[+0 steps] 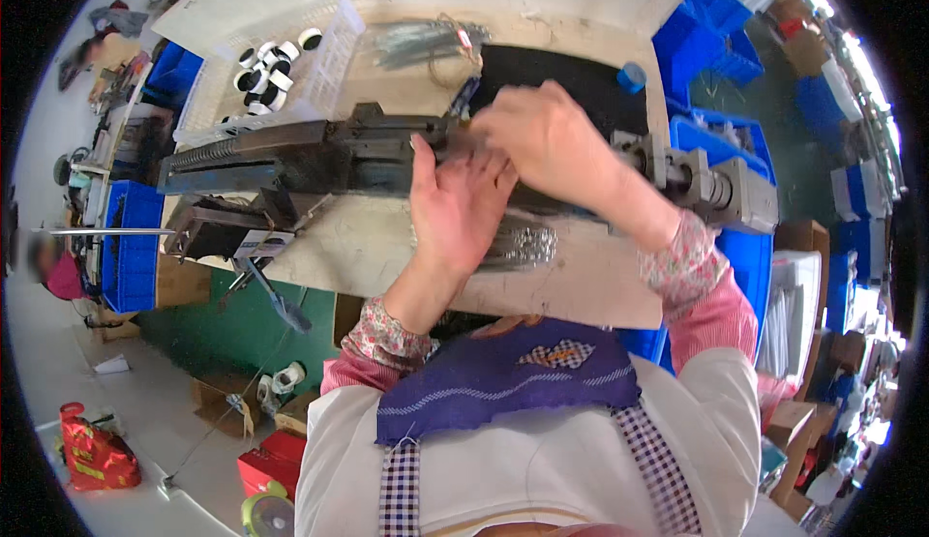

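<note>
A long dark metal bench machine point(339, 155) runs across the worktable in front of me. My left hand point(460, 208) lies against its middle, palm up, with thumb apart and fingers stretched out. Just above those fingertips, my right hand point(547, 140) is bent over with its fingers curled together and smeared by motion. Whatever it pinches is too small or hidden to make out. Below the hands, a bundle of thin metal pieces point(527, 245) lies on the table. More thin wire-like strips point(411, 42) lie at the back, beside a black mat point(581, 82).
At the back left, a white plastic basket point(339, 58) holds several black-and-white round parts. A blue cap point(631, 77) sits on the mat. Metal cylindrical fittings point(692, 177) extend the machine rightward. Blue bins point(131, 247) flank the table, and a metal rod point(106, 232) sticks out left.
</note>
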`<state>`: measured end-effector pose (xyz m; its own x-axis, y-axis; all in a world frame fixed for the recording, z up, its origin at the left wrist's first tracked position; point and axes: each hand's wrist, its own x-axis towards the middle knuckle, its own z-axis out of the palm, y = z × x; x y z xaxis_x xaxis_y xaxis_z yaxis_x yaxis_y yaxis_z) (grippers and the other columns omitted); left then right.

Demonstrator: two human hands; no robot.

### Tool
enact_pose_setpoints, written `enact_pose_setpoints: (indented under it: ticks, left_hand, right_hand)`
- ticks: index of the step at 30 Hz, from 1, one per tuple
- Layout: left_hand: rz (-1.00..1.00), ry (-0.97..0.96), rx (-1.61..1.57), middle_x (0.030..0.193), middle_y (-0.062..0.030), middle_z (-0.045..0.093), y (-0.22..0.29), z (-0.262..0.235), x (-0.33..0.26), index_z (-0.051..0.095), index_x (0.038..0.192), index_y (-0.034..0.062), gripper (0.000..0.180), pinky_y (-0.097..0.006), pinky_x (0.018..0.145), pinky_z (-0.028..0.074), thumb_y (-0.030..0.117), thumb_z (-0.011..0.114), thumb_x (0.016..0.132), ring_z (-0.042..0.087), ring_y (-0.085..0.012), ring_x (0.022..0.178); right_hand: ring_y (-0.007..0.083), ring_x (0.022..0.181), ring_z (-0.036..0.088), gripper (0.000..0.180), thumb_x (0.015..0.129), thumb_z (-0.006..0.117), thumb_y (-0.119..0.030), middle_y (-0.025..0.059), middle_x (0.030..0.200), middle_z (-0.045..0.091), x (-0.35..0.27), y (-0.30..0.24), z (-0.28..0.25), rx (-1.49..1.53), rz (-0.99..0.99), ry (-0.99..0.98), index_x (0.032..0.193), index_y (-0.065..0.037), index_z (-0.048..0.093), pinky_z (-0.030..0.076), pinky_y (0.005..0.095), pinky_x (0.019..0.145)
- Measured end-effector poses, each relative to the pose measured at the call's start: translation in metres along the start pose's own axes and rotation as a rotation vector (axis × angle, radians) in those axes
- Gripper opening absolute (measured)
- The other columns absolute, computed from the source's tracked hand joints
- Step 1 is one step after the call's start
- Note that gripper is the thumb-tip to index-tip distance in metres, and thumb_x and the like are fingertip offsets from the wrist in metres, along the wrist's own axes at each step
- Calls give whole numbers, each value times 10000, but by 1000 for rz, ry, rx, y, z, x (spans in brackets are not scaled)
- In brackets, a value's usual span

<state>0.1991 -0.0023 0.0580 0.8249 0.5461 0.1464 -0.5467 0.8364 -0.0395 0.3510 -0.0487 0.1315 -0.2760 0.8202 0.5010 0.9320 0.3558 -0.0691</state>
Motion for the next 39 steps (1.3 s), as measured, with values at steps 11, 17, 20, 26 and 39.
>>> enact_pose_setpoints:
  ticks: [11,17,20,26,39]
  left_hand:
    - [125,392,342,937,-113,485,-2,46,0,461,873,-14,567,-414,1044,303,537,352,952,460,-271,1044]
    - [83,403,438,983,-114,523,1,42,2,491,941,-26,470,-381,995,353,439,424,963,485,-255,1046]
    - [159,458,455,1012,-89,537,-7,31,-2,511,992,6,352,-365,960,381,355,483,958,497,-216,1033]
    - [118,493,352,896,28,513,-35,12,0,544,966,109,172,-270,877,384,278,559,940,489,-105,895]
    - [554,1419,3379,1415,-283,327,145,-6,-218,202,1479,118,794,-553,1008,344,268,619,821,362,-402,1302]
  right_hand:
    - [361,624,630,215,707,603,-46,172,623,593,5,-25,-11,-49,168,-167,885,46,523,497,401,527]
    - [331,618,653,110,699,606,-90,164,691,644,-2,-27,-10,-99,163,-199,767,-3,602,517,380,506]
    - [336,693,654,148,733,589,-83,178,786,647,-25,-38,-13,1,292,-174,861,-7,585,528,393,554]
    - [313,717,629,170,761,546,-66,102,801,595,-116,-61,26,236,313,-149,927,-43,574,525,417,594]
    - [343,813,621,202,732,538,4,135,865,609,-118,-37,34,733,426,-199,930,-37,546,495,404,685]
